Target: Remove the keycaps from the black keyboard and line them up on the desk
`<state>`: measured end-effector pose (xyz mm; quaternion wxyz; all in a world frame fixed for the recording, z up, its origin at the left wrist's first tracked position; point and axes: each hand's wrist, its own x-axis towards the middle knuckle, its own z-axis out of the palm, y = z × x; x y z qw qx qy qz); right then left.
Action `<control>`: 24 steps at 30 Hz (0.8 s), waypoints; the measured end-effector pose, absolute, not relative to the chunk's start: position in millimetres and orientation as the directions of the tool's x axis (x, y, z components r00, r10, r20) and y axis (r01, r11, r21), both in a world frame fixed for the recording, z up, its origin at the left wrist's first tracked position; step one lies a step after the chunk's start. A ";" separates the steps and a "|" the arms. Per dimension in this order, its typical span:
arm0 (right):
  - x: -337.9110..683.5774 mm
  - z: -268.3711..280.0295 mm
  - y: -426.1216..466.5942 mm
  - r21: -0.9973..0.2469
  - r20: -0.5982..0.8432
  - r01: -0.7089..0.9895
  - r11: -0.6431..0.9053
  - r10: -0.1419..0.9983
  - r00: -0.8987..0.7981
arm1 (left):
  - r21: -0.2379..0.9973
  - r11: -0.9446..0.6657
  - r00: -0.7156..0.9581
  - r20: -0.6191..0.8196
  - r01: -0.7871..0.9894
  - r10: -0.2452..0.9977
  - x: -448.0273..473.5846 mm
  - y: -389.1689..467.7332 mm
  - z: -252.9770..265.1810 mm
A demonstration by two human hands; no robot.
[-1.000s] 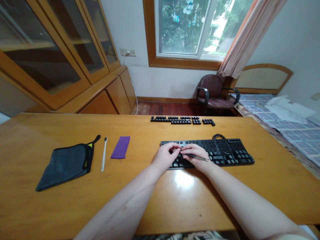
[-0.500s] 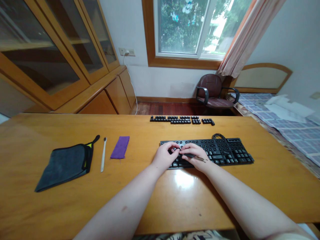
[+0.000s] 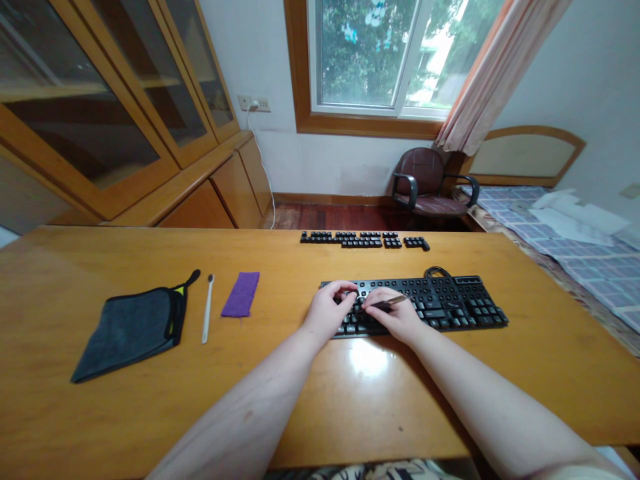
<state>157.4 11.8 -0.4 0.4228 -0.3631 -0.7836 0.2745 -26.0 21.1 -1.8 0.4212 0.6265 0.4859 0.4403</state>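
A black keyboard [image 3: 453, 313] lies on the table in front of me, its upper rows showing small bare switches and its lower rows keycaps. Over its left part, my left hand [image 3: 330, 307] has thumb and forefinger curled together; whatever is between them is too small to make out. Close beside it, my right hand [image 3: 397, 317] grips slim dark tweezers [image 3: 387, 304], which slant up to the right across the fingers. Their other end is hidden near the keys. Rows of loose black keycaps [image 3: 361, 240] are lined up along the table's far edge.
To the left on the wooden table [image 3: 150, 427] lie a purple cloth [image 3: 241, 295], a white-handled toothbrush [image 3: 207, 310] and a dark grey cloth [image 3: 133, 330]. A coiled cable [image 3: 437, 272] sits behind the keyboard. Beyond the table stands an office chair [image 3: 425, 177].
My right hand has turned, so the tweezers' outer end has swung up from low beside the hand. My left hand has shifted only slightly, and the fingertips have moved a little apart from the right hand's.
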 end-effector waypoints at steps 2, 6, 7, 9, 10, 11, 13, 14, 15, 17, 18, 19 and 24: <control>157.6 -1.5 11.4 -0.754 0.472 0.322 0.573 0.813 -0.341 | 0.969 -0.156 0.132 0.132 0.192 0.982 -25.5 22.1 -2.6; 159.6 -5.9 11.0 -0.798 0.467 0.256 0.546 0.828 -0.310 | 0.989 -0.108 0.155 0.092 0.101 0.984 -25.2 24.8 -3.2; 160.0 -6.6 10.9 -0.808 0.474 0.225 0.545 0.827 -0.302 | 0.992 -0.096 0.157 0.081 0.087 0.984 -25.3 25.3 -2.9; 160.4 -7.3 10.4 -0.822 0.498 0.163 0.546 0.827 -0.261 | 0.993 -0.085 0.153 0.071 0.082 0.986 -25.4 25.6 -1.9; 160.5 -7.4 10.1 -0.827 0.509 0.141 0.545 0.831 -0.227 | 0.992 -0.086 0.149 0.072 0.091 0.986 -25.5 25.3 -1.3; 160.7 -7.4 9.9 -0.830 0.513 0.139 0.540 0.837 -0.193 | 0.990 -0.092 0.147 0.076 0.106 0.986 -25.6 24.7 -0.9; 161.2 -7.7 9.5 -0.830 0.502 0.199 0.521 0.854 -0.140 | 0.981 -0.117 0.156 0.093 0.152 0.983 -25.5 23.1 -0.6; 161.6 -7.9 9.4 -0.822 0.492 0.256 0.509 0.860 -0.131 | 0.975 -0.135 0.165 0.106 0.178 0.981 -25.4 22.3 -0.8; 162.0 -8.1 9.5 -0.803 0.483 0.322 0.502 0.864 -0.141 | 0.967 -0.155 0.175 0.120 0.201 0.977 -25.3 21.5 -1.2; 162.5 -8.4 9.7 -0.747 0.456 0.441 0.497 0.866 -0.204 | 0.954 -0.193 0.206 0.147 0.228 0.967 -25.1 20.3 -2.4; 162.5 -8.4 9.8 -0.719 0.441 0.481 0.501 0.864 -0.242 | 0.951 -0.209 0.226 0.158 0.229 0.961 -25.1 20.0 -3.0; 162.4 -8.3 9.9 -0.695 0.423 0.507 0.509 0.860 -0.284 | 0.950 -0.221 0.244 0.165 0.223 0.956 -25.1 19.9 -3.7; 160.3 -7.8 9.7 -0.636 0.373 0.556 0.534 0.844 -0.385 | 0.959 -0.220 0.283 0.164 0.180 0.945 -25.8 20.1 -5.8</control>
